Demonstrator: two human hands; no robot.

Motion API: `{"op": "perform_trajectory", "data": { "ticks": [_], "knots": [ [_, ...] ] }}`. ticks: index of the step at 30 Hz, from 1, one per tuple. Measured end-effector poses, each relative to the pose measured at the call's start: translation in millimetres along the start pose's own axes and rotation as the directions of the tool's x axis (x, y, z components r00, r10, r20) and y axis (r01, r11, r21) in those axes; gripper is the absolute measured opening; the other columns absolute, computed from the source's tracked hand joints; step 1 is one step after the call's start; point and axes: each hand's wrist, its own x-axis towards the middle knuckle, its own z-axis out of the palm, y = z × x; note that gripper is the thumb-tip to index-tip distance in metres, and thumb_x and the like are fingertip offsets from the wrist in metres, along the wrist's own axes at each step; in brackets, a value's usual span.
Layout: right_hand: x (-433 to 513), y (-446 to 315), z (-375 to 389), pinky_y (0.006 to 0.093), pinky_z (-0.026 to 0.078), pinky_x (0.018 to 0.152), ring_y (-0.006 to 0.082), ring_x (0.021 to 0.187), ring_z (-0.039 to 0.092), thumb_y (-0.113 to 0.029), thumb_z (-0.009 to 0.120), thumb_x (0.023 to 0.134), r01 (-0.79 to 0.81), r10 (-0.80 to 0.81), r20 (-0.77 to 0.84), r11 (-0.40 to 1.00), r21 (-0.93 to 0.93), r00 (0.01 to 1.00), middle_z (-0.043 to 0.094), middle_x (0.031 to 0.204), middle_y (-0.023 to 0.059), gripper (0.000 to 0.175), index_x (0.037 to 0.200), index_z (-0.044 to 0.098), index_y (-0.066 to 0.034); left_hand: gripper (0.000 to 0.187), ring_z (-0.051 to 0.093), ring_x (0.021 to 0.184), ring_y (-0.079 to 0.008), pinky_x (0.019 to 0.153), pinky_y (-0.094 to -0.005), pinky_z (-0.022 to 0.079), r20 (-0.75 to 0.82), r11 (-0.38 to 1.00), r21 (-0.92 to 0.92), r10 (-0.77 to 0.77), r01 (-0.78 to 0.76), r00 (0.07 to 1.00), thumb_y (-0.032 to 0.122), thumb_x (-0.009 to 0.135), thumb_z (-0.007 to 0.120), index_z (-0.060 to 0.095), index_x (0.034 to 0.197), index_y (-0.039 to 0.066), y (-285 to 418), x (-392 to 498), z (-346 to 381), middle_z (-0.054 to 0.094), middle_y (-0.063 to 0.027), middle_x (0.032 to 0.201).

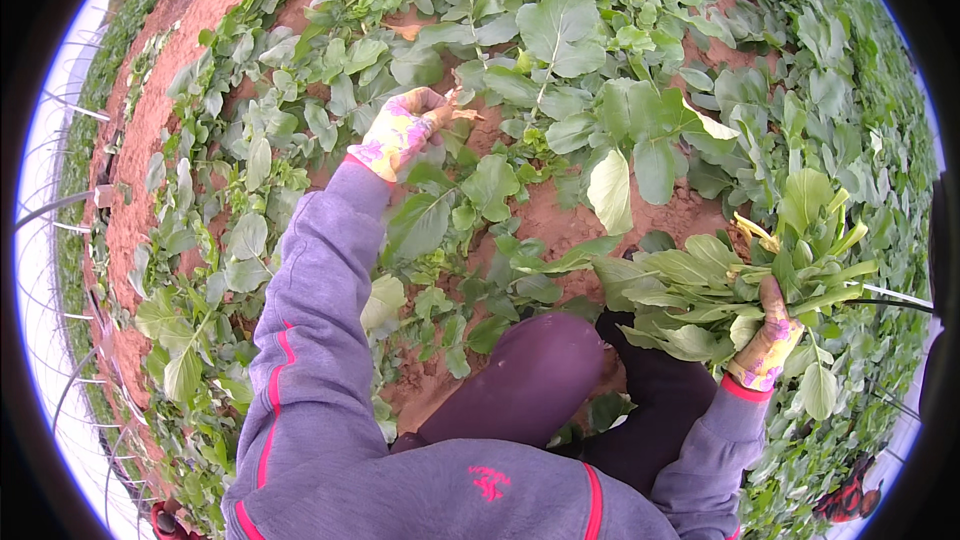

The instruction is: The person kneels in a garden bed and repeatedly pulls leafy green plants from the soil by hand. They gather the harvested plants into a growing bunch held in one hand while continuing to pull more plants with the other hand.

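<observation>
My left hand (409, 127), in a floral work glove, reaches forward among the leafy plants. Its fingers are closed on a small piece of dry brown plant matter (465, 114). To the right, my right hand (769, 337), in a matching glove, grips a bunch of leafy greens (697, 277). The leaves of the bunch point left and its pale cut-looking stems point right. A withered yellow leaf (757, 232) shows at the far side of the bunch. Broad-leaved plants (559, 26) grow in front of both hands.
My bent knees (525, 375) are between the plants, over reddish soil (547, 217). A bare soil strip (150, 82) runs along the left, beside thin hoops and white sheeting (52, 165). Red and black items (847, 495) lie at the lower right.
</observation>
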Motion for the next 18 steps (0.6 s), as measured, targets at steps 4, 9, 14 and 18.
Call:
{"op": "perform_trajectory", "data": {
  "ticks": [4,9,14,18],
  "knots": [
    [-6,4,-5,0.0348,0.049,0.089,0.0209,0.1,0.06,-0.009,0.07,0.081,0.029,-0.029,-0.006,0.999,0.033,1.0,0.06,0.117,0.0119,0.044,0.121,0.057,0.0043,0.011,0.055,0.061,-0.0059,0.051,-0.0194,0.041,-0.119,0.938,-0.303,0.14,-0.17,0.983,0.019,0.093,0.061,0.06,0.095,0.008,49,-66,-37,0.066,-0.0006,0.082],
    [-8,-9,-10,0.036,0.048,0.093,0.0219,0.103,0.06,-0.014,0.068,0.086,0.212,-0.207,-0.118,0.977,0.032,0.971,0.059,0.122,0.0134,0.043,0.124,0.057,0.0039,0.011,0.056,0.063,-0.0094,0.052,-0.0202,0.041,-0.329,0.71,-0.519,0.349,-0.477,0.878,0.018,0.092,0.063,0.061,0.097,0.008,79,-135,-65,0.065,-0.0043,0.086],
    [-27,-60,-10,0.0404,0.051,0.091,0.0247,0.101,0.063,-0.034,0.062,0.088,0.178,-0.188,0.018,0.955,0.238,0.982,0.062,0.115,0.0176,0.053,0.12,0.058,0.0073,0.013,0.057,0.071,-0.0173,0.059,-0.0278,0.046,-0.479,0.231,-0.737,0.486,-0.635,0.731,0.019,0.092,0.064,0.063,0.1,0.009,90,-162,-57,0.065,-0.0087,0.091],
    [-55,-81,21,0.0442,0.053,0.087,0.029,0.095,0.065,-0.03,0.058,0.089,-0.177,0.002,0.326,0.841,0.51,0.945,0.064,0.111,0.0147,0.045,0.126,0.054,-0.0042,0.017,0.048,0.074,-0.0186,0.063,-0.0309,0.04,-0.461,-0.07,-0.87,0.468,-0.488,0.754,0.022,0.092,0.062,0.062,0.102,0.008,103,-172,-15,0.058,-0.0071,0.094]
  ]
}}
